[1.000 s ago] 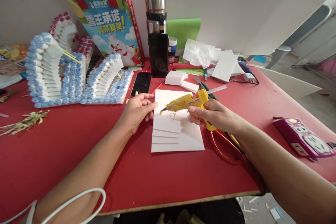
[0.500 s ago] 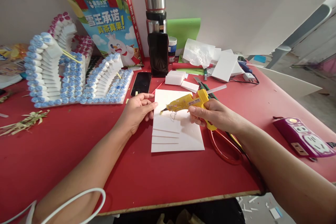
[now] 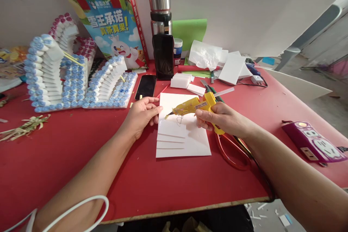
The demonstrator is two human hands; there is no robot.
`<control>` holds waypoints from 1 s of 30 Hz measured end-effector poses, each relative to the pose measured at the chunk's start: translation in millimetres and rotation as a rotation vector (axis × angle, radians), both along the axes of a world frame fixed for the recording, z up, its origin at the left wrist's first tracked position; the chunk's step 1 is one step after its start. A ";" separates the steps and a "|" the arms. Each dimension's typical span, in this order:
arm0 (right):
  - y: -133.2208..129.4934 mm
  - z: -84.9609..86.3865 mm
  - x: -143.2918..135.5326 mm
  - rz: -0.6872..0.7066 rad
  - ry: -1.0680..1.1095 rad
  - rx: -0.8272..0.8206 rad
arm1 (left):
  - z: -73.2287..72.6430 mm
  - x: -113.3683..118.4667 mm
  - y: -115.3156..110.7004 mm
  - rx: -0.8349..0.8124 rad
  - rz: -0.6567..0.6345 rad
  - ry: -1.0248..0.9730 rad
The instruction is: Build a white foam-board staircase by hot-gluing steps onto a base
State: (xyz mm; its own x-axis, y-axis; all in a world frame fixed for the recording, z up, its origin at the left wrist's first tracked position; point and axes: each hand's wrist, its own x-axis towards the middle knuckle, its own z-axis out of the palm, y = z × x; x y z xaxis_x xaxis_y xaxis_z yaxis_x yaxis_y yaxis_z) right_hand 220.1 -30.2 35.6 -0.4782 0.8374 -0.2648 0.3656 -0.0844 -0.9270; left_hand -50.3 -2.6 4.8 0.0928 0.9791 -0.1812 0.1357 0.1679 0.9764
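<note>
A yellow hot glue gun (image 3: 194,106) is gripped in my right hand (image 3: 221,117), its nozzle pointing left and hovering low over a white board (image 3: 198,145). A clear glue stick (image 3: 224,92) pokes out of the gun's back end. On the board's left part lie several overlapping thin white strips (image 3: 172,129), stepped one above another. My left hand (image 3: 148,112) is closed at the board's left edge, thumb on the edge and the other fingers curled beside it. Whether any fingers reach under the board is hidden.
Folded white pieces (image 3: 181,81), a utility knife (image 3: 204,85) and red-handled scissors (image 3: 233,166) lie around the board. A phone (image 3: 146,86), an upright black phone (image 3: 163,56) and a steel flask (image 3: 160,3) stand behind. Blue-and-white models (image 3: 45,76) sit left; a purple power strip (image 3: 312,141) lies right.
</note>
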 end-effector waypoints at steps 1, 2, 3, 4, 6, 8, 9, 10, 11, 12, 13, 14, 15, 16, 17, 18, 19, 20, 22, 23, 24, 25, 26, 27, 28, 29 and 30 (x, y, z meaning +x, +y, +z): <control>0.0 0.4 -0.5 -0.004 0.002 -0.001 | -0.7 -0.4 0.3 0.006 -0.004 0.011; 0.0 0.8 -1.2 -0.011 0.004 -0.001 | -1.5 -0.9 0.6 0.014 -0.007 0.029; 0.0 1.2 -2.0 -0.019 0.011 0.001 | -2.2 -1.6 0.8 0.022 -0.013 0.054; 0.1 1.4 -2.9 -0.026 0.023 0.005 | -2.7 -2.5 1.1 0.028 -0.022 0.083; 0.5 1.1 -4.3 -0.032 0.053 0.013 | -2.5 -5.6 1.9 0.028 -0.039 0.140; 1.4 -0.8 -4.9 -0.041 0.088 0.012 | -0.4 -11.0 3.0 0.023 -0.057 0.193; 2.0 -2.3 -4.9 -0.049 0.112 0.005 | 1.3 -14.5 3.6 0.026 -0.077 0.215; 2.7 -4.1 -4.7 -0.060 0.141 -0.004 | 3.1 -18.3 4.2 0.032 -0.108 0.235; 3.5 -6.0 -4.3 -0.071 0.175 -0.014 | 5.0 -22.0 4.7 0.042 -0.158 0.248; 4.3 -8.0 -3.8 -0.082 0.208 -0.024 | 6.5 -25.3 5.2 0.045 -0.222 0.255; 5.2 -10.0 -3.4 -0.092 0.232 -0.032 | 7.5 -27.8 5.5 0.043 -0.284 0.258; 5.9 -11.6 -2.9 -0.100 0.245 -0.039 | 8.0 -29.4 5.8 0.039 -0.337 0.260; 6.5 -12.9 -2.7 -0.107 0.248 -0.041 | 7.9 -30.0 6.0 0.033 -0.374 0.266; 7.1 -13.9 -2.5 -0.109 0.243 -0.040 | 7.4 -29.7 6.2 0.032 -0.396 0.277; 7.4 -14.4 -2.6 -0.109 0.238 -0.038 | 6.7 -28.6 6.3 0.035 -0.408 0.292; 7.6 -14.5 -2.7 -0.109 0.233 -0.038 | 6.1 -27.2 6.4 0.043 -0.415 0.310; 7.7 -14.4 -3.0 -0.107 0.229 -0.039 | 5.8 -25.5 6.5 0.054 -0.423 0.328; 7.6 -14.1 -3.2 -0.106 0.225 -0.040 | 5.8 -24.0 6.6 0.065 -0.433 0.346; 7.2 -13.4 -3.6 -0.102 0.214 -0.039 | 6.8 -21.9 6.8 0.084 -0.452 0.370; 6.9 -13.2 -3.6 -0.099 0.209 -0.035 | 7.5 -21.3 6.9 0.095 -0.461 0.375; 6.7 -13.0 -3.6 -0.096 0.205 -0.029 | 8.1 -21.0 7.0 0.107 -0.469 0.378; 6.5 -13.0 -3.5 -0.092 0.201 -0.025 | 8.6 -21.0 7.1 0.120 -0.476 0.378; 6.4 -13.0 -3.4 -0.088 0.198 -0.021 | 8.8 -21.2 7.1 0.134 -0.480 0.376; 6.4 -13.0 -3.4 -0.084 0.197 -0.019 | 8.6 -21.5 7.2 0.148 -0.484 0.372; 6.4 -13.0 -3.4 -0.083 0.195 -0.019 | 8.2 -21.7 7.4 0.159 -0.488 0.369; 6.5 -12.9 -3.5 -0.081 0.192 -0.018 | 7.6 -22.0 7.5 0.167 -0.492 0.366; 6.6 -12.8 -3.6 -0.079 0.189 -0.017 | 7.0 -22.2 7.6 0.173 -0.497 0.363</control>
